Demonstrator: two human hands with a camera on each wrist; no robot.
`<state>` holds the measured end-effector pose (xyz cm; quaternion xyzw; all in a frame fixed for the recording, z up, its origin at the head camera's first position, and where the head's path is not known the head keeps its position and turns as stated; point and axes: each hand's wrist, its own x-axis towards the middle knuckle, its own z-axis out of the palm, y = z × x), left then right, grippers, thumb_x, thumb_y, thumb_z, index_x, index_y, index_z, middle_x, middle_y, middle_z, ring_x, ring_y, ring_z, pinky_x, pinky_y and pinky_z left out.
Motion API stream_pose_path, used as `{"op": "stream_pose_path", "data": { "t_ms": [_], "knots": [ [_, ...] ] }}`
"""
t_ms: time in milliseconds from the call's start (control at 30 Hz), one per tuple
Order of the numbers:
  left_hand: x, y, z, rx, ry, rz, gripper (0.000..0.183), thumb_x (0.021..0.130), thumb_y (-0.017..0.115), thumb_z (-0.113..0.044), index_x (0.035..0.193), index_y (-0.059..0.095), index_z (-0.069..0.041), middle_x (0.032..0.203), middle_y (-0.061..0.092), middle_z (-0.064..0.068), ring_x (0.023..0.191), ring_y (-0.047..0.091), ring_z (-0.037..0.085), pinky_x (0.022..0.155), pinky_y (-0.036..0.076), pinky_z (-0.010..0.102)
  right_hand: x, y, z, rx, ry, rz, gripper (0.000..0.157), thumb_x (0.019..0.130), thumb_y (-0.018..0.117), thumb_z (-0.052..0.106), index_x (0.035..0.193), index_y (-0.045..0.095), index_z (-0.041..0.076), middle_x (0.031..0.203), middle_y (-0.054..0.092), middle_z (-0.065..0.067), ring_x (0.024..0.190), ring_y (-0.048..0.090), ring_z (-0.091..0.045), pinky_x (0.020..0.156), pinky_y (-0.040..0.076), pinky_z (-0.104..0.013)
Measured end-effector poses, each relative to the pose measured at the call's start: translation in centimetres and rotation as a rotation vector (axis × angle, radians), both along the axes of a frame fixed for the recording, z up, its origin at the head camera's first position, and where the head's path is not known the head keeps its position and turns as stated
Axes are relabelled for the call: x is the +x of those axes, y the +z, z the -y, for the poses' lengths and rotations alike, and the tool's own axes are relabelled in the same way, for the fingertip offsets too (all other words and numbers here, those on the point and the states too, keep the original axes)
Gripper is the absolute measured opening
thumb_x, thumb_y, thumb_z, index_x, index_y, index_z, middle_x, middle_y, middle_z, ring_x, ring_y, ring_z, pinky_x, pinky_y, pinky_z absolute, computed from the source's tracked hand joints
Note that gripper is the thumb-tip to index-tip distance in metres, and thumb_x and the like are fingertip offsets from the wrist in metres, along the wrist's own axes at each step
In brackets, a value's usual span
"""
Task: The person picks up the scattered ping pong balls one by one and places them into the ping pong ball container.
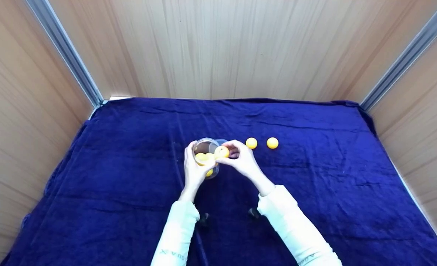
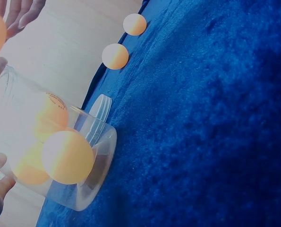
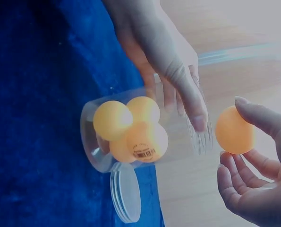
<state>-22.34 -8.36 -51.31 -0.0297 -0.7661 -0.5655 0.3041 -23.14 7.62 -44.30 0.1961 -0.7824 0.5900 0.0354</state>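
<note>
My left hand (image 1: 195,170) grips a clear plastic jar (image 3: 89,135) near its open mouth, thumb on one side and fingers on the other. Several orange ping-pong balls (image 2: 68,157) lie at the bottom of the jar, one showing printed marks. Between the thumb and fingers of my right hand (image 1: 245,159) is another ping-pong ball (image 3: 234,130), held just beside the jar's rim. A clear round lid (image 3: 126,194) lies close to the jar's base, partly hidden by the right hand in the head view.
Two more orange balls, a nearer one (image 1: 251,143) and a farther one (image 1: 273,143), rest on the blue cloth (image 1: 314,177) to the right. Wooden panels (image 1: 218,48) enclose the back and sides, with metal posts (image 1: 70,55) at the corners. Small dark objects (image 1: 254,213) show near the forearms.
</note>
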Motion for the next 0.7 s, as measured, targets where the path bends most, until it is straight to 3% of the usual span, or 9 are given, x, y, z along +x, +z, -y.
{"op": "stream_pose_path", "data": {
  "t_ms": [267,433,533,700],
  "knots": [
    [-0.1,-0.2,0.0,-0.016,0.004,-0.004,0.085,0.053,0.083,-0.024,0.124,0.041,-0.001,0.116,0.047,0.011,0.105,0.047,0.025,0.091,0.035,0.032,0.9,2.9,1.5,-0.039,0.037,-0.017,0.038,0.065,0.073,-0.004,0.098,0.056,-0.013,0.089,0.059,-0.023,0.077,0.056,-0.036,0.07,0.047,-0.046],
    [-0.2,-0.2,0.0,-0.018,0.005,-0.012,0.086,0.054,0.084,-0.028,0.123,0.041,-0.001,0.116,0.047,0.011,0.105,0.047,0.025,0.091,0.035,0.032,0.8,3.3,2.1,-0.033,0.032,-0.03,0.038,0.066,0.073,-0.003,0.098,0.056,-0.013,0.09,0.058,-0.025,0.079,0.056,-0.038,0.072,0.046,-0.05],
    [-0.2,-0.2,0.0,-0.019,0.01,-0.006,0.086,0.054,0.084,-0.03,0.123,0.041,-0.001,0.115,0.047,0.011,0.105,0.047,0.024,0.091,0.035,0.032,0.7,3.3,2.5,-0.02,0.026,-0.039,0.038,0.066,0.074,-0.001,0.098,0.057,-0.012,0.091,0.058,-0.025,0.079,0.057,-0.038,0.071,0.046,-0.049],
    [-0.1,-0.2,-0.1,-0.001,0.004,0.006,0.086,0.054,0.084,-0.028,0.123,0.041,-0.001,0.115,0.048,0.012,0.104,0.048,0.023,0.091,0.035,0.032,0.6,3.3,3.1,0.025,0.008,-0.035,0.037,0.067,0.075,0.001,0.098,0.057,-0.01,0.092,0.059,-0.022,0.079,0.058,-0.035,0.07,0.049,-0.036]
  ]
}}
